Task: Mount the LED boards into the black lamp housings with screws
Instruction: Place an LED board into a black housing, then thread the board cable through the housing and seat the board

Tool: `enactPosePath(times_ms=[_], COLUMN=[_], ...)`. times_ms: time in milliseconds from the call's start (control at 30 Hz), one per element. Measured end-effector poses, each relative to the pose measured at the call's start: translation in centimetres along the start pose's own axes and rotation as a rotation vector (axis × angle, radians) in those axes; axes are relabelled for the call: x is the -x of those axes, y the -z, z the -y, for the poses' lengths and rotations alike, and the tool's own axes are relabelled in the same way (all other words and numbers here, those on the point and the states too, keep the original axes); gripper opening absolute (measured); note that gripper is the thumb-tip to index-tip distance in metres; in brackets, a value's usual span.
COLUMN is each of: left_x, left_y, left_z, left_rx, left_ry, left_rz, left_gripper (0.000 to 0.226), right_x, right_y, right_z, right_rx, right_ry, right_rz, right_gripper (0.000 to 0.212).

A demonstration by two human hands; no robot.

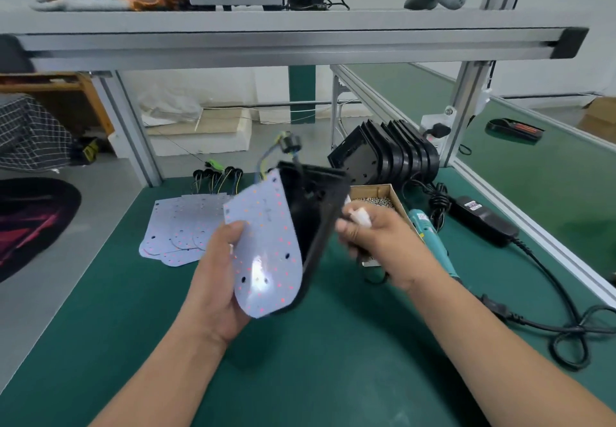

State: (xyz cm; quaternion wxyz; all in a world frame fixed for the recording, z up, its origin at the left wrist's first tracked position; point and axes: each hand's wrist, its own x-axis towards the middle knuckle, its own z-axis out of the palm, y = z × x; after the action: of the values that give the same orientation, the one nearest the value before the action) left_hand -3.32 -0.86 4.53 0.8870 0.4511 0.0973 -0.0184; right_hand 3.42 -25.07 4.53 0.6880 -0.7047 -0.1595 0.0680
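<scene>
Left hand is gripping a white dotted LED board against a black plastic lamp housing, above the green-matted tabletop. Right hand is pinching a small white plug, blurred. Spare boards are lying at 10 o'clock, stacked housings at 1 o'clock, grey floor at 9.

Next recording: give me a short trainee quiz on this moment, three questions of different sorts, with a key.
1. True or false: the LED board gripped by the left hand already sits flat inside the black housing.
2. Where is the box of screws? A) in the left hand; B) on the table behind the right hand; C) inside the black housing.
3. Fill in: the right hand grips a small ____ piece.
Key: 1 false; 2 B; 3 white.
</scene>
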Motion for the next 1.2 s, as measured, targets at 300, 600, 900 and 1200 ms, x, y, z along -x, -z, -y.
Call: enactPosePath(times_ms=[300, 600, 900, 1200], left_x=[-0.3, -1.0, 0.3, 1.6], left_y=[-0.2, 0.7, -0.1, -1.6], left_z=[0.5, 0.9, 2.3, 3.9], left_rx=[-0.035, -0.172, -0.478, -1.011], left_ry=[-0.171, -0.410, -0.516, -0.958], left_rz=[0.019, -0.118, -0.093, 0.062], left_gripper=[0.040, 0.026, 0.022, 0.028], right_x=[0.0, 0.3, 0.9, 1.0], right_y=[-2.3, 1.0, 1.8, -2.2], right_z=[-1.1, 0.9, 2.2, 2.5], right_rx=[0.037, 0.712, 0.960, -0.056], right_ry=[-0.061, -0.211, 0.294, 0.048], right_rz=[-0.017, 0.073, -0.341, -0.203], right_gripper=[0.019, 0.099, 0.044, 0.048])
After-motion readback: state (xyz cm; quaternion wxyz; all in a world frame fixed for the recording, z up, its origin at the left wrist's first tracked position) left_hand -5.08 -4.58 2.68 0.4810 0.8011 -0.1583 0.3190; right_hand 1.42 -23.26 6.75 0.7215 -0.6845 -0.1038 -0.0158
